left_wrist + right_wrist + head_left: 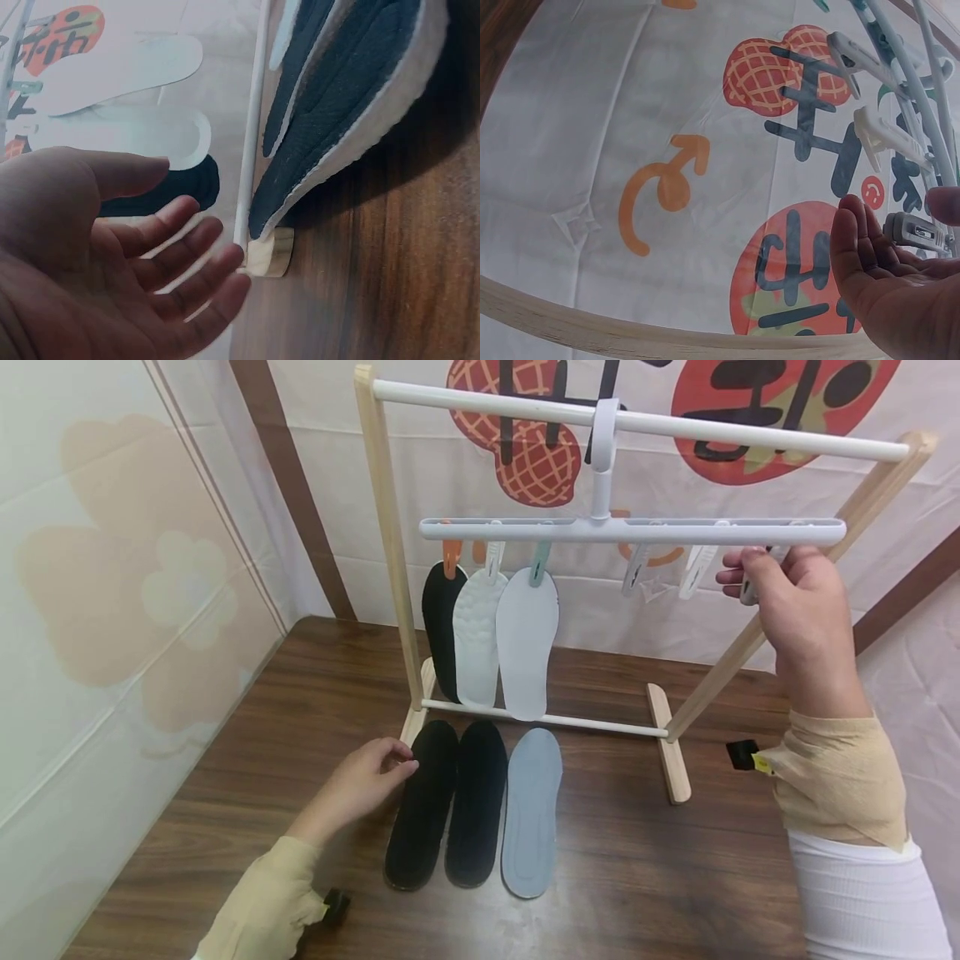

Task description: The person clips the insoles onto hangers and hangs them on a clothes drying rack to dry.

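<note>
My left hand [366,783] is beside the nearest black insole [422,806], its fingers relaxed and holding nothing. Another black insole [476,806] and a grey insole [532,814] lie next to it on the table. At the right end of the white hanger [525,530], my right hand [806,610] surrounds a grey clip [919,232]; in the right wrist view its fingers are extended and the clip sits between thumb and fingers. A black insole [438,627], a textured white insole [476,643] and a smooth white one [527,643] hang from clips on the hanger's left.
A wooden rack [387,527] with a white top bar [712,431] carries the hanger. A grey clip [636,568] and a white clip [699,570] dangle from it without insoles. Behind is a printed cloth [322,460]. The brown wooden table [637,877] lies below.
</note>
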Action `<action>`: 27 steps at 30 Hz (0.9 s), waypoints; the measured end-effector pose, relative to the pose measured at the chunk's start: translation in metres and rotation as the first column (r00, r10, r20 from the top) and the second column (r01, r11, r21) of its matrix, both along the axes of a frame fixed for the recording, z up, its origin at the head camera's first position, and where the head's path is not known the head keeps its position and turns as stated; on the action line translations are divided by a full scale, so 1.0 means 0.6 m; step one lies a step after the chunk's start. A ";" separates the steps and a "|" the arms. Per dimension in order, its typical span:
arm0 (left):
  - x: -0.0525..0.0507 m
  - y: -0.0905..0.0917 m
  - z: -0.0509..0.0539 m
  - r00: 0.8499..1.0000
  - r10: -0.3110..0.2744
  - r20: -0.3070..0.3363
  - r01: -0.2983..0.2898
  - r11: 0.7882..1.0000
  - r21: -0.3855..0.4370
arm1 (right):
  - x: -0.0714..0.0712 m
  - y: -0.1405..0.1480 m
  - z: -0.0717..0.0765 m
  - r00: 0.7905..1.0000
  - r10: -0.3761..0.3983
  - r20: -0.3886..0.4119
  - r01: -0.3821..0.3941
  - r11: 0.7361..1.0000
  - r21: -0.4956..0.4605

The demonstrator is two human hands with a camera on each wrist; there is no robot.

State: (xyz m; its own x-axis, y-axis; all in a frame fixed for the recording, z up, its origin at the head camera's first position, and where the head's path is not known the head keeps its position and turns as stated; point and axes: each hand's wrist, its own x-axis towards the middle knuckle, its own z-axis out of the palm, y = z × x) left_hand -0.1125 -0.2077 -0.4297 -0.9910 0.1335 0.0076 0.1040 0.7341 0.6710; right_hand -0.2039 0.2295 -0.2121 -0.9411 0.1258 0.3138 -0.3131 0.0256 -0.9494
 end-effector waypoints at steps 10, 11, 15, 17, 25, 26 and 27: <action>0.021 0.004 -0.016 0.996 0.034 0.078 -0.028 0.997 -0.077 | 0.016 0.002 -0.008 0.998 0.057 -0.031 -0.057 0.998 -0.001; 0.022 0.004 -0.017 0.996 0.036 0.078 -0.030 0.996 -0.084 | 0.018 0.002 -0.008 0.997 0.067 -0.032 -0.067 0.998 0.001; 0.026 0.005 -0.020 0.996 0.053 0.079 -0.044 0.993 -0.109 | 0.024 0.004 -0.012 0.987 0.148 -0.063 -0.152 0.986 -0.074; 0.027 0.005 -0.021 0.995 0.057 0.083 -0.047 0.992 -0.118 | 0.027 0.006 -0.015 0.976 0.199 -0.093 -0.210 0.969 -0.130; 0.026 0.008 -0.029 0.993 0.059 0.100 -0.045 0.989 -0.139 | 0.034 0.012 -0.023 0.939 0.288 -0.187 -0.324 0.924 -0.204; 0.025 0.008 -0.031 0.993 0.057 0.103 -0.042 0.989 -0.143 | 0.035 0.013 -0.024 0.944 0.272 -0.186 -0.305 0.935 -0.183; 0.024 0.008 -0.032 0.993 0.053 0.106 -0.038 0.989 -0.146 | 0.037 0.013 -0.024 0.950 0.257 -0.179 -0.287 0.944 -0.166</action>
State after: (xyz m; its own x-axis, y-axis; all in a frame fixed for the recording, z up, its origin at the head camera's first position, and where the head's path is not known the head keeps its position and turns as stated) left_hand -0.0978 -0.2027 -0.4487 -0.9899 0.0801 -0.1168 0.0003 0.8259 0.5638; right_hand -0.1819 0.2375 -0.2265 -0.8902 -0.0579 0.4519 -0.4246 -0.2545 -0.8689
